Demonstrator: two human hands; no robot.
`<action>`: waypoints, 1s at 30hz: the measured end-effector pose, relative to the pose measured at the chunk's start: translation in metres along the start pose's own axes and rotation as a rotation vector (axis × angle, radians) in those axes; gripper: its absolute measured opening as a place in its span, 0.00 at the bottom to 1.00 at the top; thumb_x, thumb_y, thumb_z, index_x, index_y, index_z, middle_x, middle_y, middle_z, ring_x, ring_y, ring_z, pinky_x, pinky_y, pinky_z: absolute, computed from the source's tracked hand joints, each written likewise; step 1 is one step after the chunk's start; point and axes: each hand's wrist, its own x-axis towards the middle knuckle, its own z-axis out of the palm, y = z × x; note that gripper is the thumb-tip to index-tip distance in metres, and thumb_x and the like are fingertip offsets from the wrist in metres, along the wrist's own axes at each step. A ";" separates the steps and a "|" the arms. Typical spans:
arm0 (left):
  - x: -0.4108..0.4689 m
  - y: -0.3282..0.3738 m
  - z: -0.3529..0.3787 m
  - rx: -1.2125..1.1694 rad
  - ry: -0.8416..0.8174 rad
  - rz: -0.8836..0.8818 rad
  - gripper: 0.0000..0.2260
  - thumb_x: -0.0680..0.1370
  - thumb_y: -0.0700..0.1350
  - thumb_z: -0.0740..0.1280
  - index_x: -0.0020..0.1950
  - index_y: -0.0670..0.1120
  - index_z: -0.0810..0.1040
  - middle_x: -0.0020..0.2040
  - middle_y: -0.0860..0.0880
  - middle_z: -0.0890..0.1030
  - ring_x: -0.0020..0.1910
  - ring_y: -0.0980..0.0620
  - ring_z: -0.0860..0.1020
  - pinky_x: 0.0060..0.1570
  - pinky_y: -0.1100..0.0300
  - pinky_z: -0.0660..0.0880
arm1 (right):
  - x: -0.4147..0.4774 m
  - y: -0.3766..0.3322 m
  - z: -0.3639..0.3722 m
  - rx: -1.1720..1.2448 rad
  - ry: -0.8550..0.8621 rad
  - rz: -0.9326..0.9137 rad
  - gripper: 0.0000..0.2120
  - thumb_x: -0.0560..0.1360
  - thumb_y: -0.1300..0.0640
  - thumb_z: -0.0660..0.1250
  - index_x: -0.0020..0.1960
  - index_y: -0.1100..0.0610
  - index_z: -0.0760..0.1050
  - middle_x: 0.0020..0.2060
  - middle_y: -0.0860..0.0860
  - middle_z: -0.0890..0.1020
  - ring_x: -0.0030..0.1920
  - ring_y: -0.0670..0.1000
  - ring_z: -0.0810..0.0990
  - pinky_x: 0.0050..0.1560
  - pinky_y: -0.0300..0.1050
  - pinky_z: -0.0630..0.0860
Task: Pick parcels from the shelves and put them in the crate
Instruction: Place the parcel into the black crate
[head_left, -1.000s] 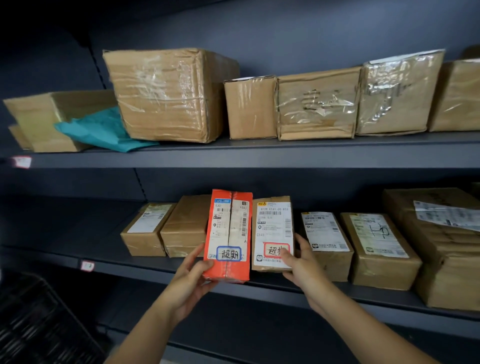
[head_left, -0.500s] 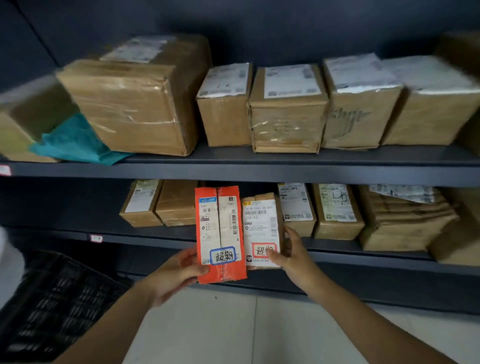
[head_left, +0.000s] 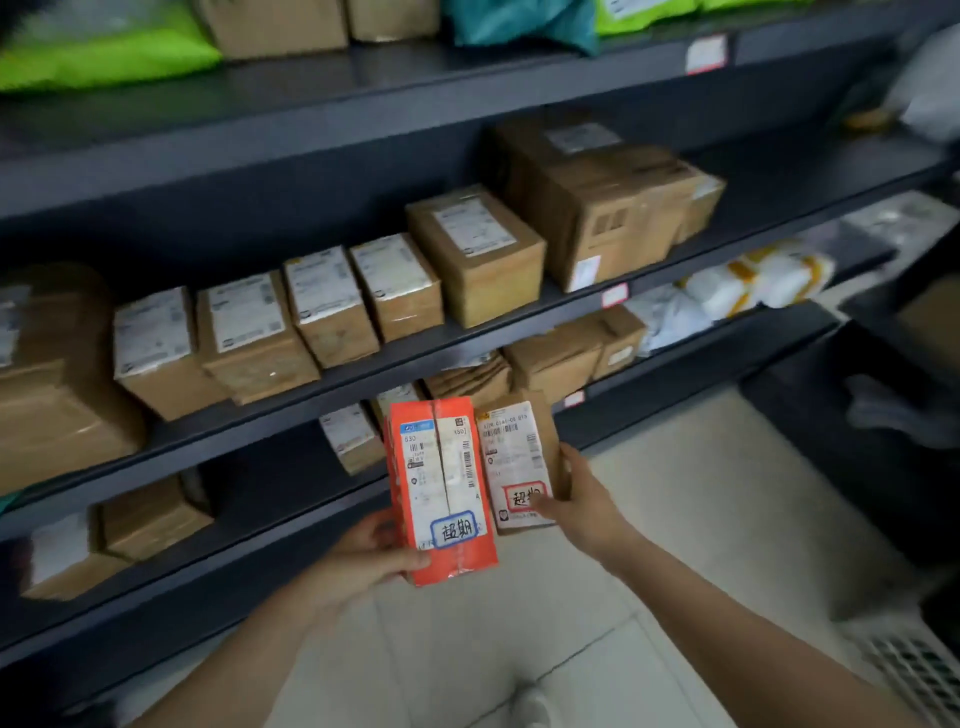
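Both hands are raised in front of the shelves (head_left: 363, 374) — the left hand (head_left: 363, 558) grips the red parcel (head_left: 441, 488) from below, thumb across its lower front. The right hand (head_left: 582, 499) clasps the brown parcel (head_left: 517, 457) just beside it — both parcels upright, off the shelf.

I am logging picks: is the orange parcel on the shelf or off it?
Off it. The left hand grips the orange parcel in front of the shelves, above the floor.

Orange parcel (head_left: 441, 488) beside brown parcel (head_left: 519, 462), upright
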 end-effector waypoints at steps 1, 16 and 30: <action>-0.001 0.015 0.017 0.029 -0.038 0.021 0.46 0.48 0.51 0.84 0.64 0.51 0.71 0.55 0.51 0.83 0.55 0.52 0.81 0.55 0.55 0.77 | -0.017 0.000 -0.019 0.027 0.048 0.008 0.34 0.75 0.59 0.68 0.74 0.52 0.53 0.65 0.51 0.75 0.61 0.53 0.77 0.57 0.50 0.76; -0.036 0.139 0.344 0.333 -0.496 0.252 0.43 0.53 0.47 0.80 0.65 0.52 0.67 0.58 0.49 0.81 0.56 0.52 0.80 0.50 0.60 0.78 | -0.245 0.116 -0.276 0.370 0.642 0.011 0.36 0.74 0.60 0.69 0.75 0.50 0.54 0.61 0.48 0.78 0.58 0.49 0.79 0.62 0.53 0.74; -0.051 0.154 0.649 0.420 -0.460 0.425 0.17 0.70 0.40 0.75 0.53 0.55 0.75 0.54 0.51 0.82 0.53 0.52 0.81 0.53 0.58 0.77 | -0.385 0.282 -0.498 0.457 0.943 0.116 0.36 0.76 0.60 0.67 0.76 0.51 0.51 0.68 0.51 0.72 0.63 0.54 0.75 0.63 0.54 0.74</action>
